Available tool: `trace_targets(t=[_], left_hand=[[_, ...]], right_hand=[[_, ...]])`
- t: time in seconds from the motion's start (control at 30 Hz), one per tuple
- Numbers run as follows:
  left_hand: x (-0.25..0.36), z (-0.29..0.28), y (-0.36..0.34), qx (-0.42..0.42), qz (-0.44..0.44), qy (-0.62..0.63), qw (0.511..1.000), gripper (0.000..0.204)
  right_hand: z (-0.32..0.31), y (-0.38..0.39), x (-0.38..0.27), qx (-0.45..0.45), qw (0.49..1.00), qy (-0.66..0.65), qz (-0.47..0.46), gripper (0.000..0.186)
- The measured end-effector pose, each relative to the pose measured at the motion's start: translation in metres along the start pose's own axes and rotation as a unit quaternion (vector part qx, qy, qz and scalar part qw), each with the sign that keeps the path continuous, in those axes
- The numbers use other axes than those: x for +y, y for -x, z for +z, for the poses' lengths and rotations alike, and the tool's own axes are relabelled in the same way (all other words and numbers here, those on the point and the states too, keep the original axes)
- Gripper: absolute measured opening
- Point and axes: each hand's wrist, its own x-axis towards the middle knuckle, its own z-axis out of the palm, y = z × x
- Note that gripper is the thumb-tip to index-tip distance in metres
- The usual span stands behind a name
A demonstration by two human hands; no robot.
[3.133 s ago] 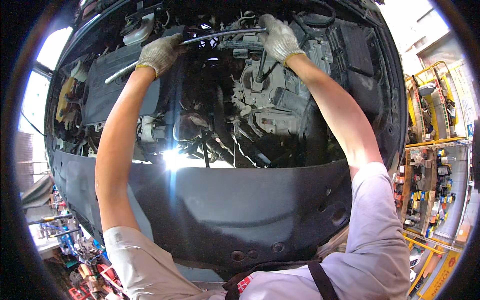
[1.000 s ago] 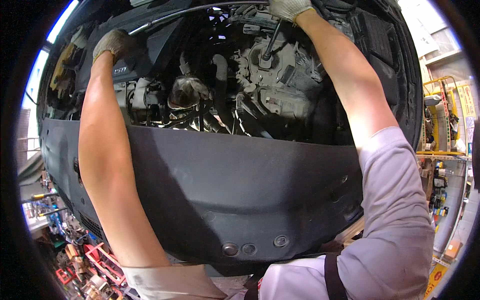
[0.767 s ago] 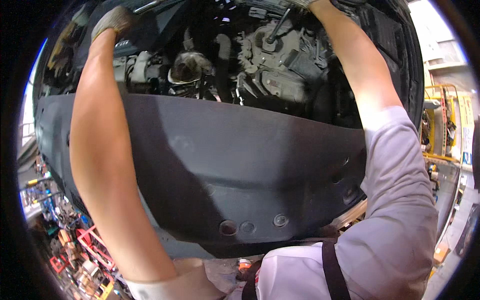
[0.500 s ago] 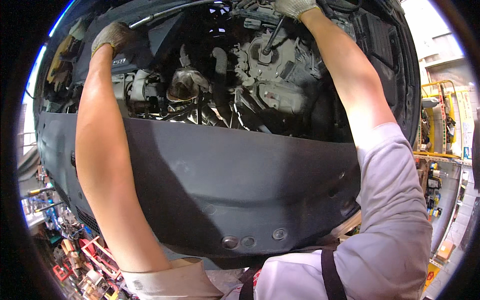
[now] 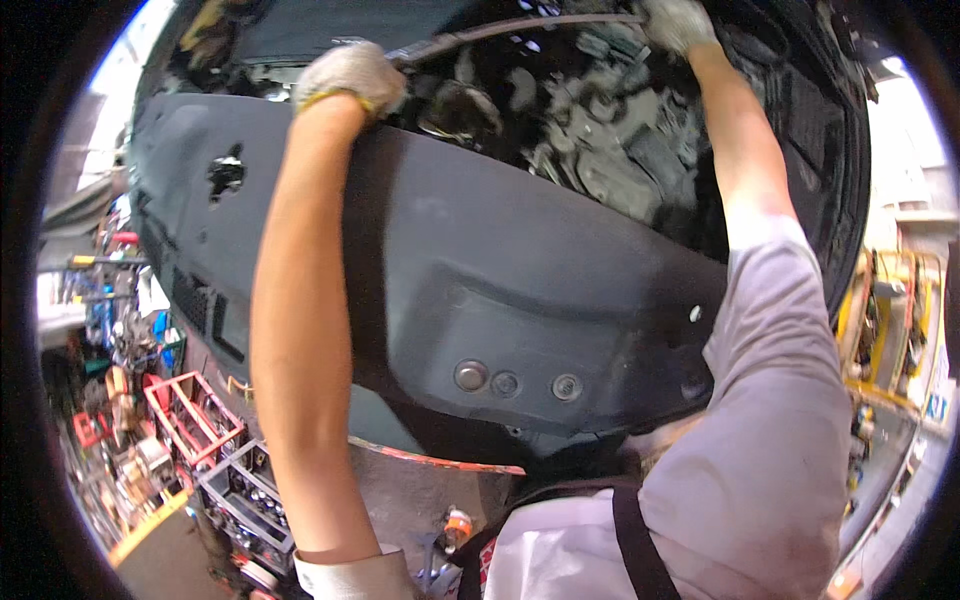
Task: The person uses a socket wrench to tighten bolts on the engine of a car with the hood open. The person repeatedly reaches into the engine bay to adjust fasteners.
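My left hand (image 5: 348,82), in a knitted glove, is closed round the near end of a long metal bar (image 5: 510,26) in the upper middle. My right hand (image 5: 678,25), also gloved, is closed at the bar's far end at the upper right. The bar spans the open engine bay, over dark hoses and a dusty grey engine housing (image 5: 625,160). My left wrist is above the edge of a large dark plastic front panel (image 5: 520,270). What the bar's right end connects to is hidden.
Red metal frames (image 5: 195,415), a grey cart (image 5: 245,490) and assorted tools crowd the lower left. Yellow shelving (image 5: 885,330) with items stands at the right beyond the car. An orange can (image 5: 457,528) is on the ground below the panel.
My left hand has moved right and toward me with the bar. The view has swung, so the panel sits higher and more tilted, with more of the floor showing.
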Motion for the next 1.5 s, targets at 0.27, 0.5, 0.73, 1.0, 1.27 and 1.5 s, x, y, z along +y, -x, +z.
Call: trace_targets(t=[0.27,0.5,0.73,1.0,1.27,1.5], left_hand=[[0.012,-0.011,0.053,0.036,0.040,-0.011,0.998,0.032],[0.026,-0.002,0.091,0.102,0.133,0.008,0.986,0.040],[0.037,-0.014,0.117,0.030,0.239,0.108,0.965,0.052],[0.003,-0.006,0.072,-0.048,0.232,0.264,0.935,0.032],[-0.041,-0.015,0.019,-0.144,0.179,0.245,0.942,0.031],[-0.027,-0.036,0.029,-0.192,0.172,0.269,0.928,0.045]], right_hand=[[0.026,-0.007,0.013,0.001,0.999,-0.019,0.025,0.032],[0.014,-0.001,0.021,-0.001,0.999,-0.040,0.025,0.014],[0.029,0.003,0.032,-0.005,0.999,-0.052,-0.001,0.027],[0.016,-0.001,0.036,-0.173,0.983,-0.049,0.038,0.040],[0.012,-0.010,0.016,-0.164,0.986,-0.029,0.029,0.039],[0.011,-0.014,0.021,-0.148,0.987,-0.051,0.043,0.023]])
